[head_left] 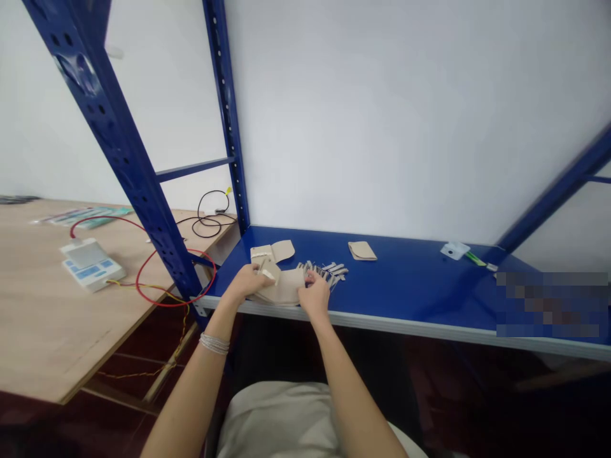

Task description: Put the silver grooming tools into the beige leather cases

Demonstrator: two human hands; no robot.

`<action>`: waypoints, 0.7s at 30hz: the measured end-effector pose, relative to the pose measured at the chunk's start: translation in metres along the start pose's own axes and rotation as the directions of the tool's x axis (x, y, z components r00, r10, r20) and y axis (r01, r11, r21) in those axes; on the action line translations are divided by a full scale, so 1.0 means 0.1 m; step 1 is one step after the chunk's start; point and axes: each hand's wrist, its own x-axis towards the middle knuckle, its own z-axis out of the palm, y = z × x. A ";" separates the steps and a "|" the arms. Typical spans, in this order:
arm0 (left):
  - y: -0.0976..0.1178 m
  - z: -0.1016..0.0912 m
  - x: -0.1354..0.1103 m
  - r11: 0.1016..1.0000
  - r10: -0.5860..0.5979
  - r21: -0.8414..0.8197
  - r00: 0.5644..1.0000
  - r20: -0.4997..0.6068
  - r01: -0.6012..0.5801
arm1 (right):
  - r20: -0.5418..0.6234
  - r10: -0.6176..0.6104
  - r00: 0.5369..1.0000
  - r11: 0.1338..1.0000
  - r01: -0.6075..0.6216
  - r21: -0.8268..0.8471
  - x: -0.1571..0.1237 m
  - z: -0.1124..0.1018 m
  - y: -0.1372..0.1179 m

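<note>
A flat beige piece (288,287), like folded card or leather in layers, lies at the front edge of the blue shelf between my hands. My left hand (247,281) grips its left side, thumb on top, with a small pale flap by the thumb. At its right edge, my right hand (315,295) pinches with fingers and thumb closed. Just behind, an opened beige piece (283,250) lies spread on the shelf. A heap of thin greyish strips (334,272) sits beyond my right hand. What the beige pieces are exactly, I cannot tell.
Blue shelf (405,286) has a metal front edge and a blue upright (128,159) at left. A folded beige piece (363,250) lies farther back. At right are a white item (455,250) and green cutter-like tool (475,258). A white device (90,264) with wires occupies the wooden table.
</note>
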 end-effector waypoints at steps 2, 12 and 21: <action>-0.01 -0.01 0.00 0.999 0.012 -0.050 0.996 0.087 -0.007 | -0.018 0.014 1.000 0.999 -0.014 0.045 -0.01 -0.01 0.00; -0.01 -0.03 0.43 0.812 0.094 -0.570 0.992 -0.083 -0.125 | -0.126 -0.029 0.992 0.945 0.068 0.319 -0.11 -0.02 0.01; 0.09 0.05 1.06 0.964 -0.207 0.087 0.911 -0.356 0.252 | -0.154 -0.025 0.988 0.941 0.075 0.330 -0.15 -0.04 -0.01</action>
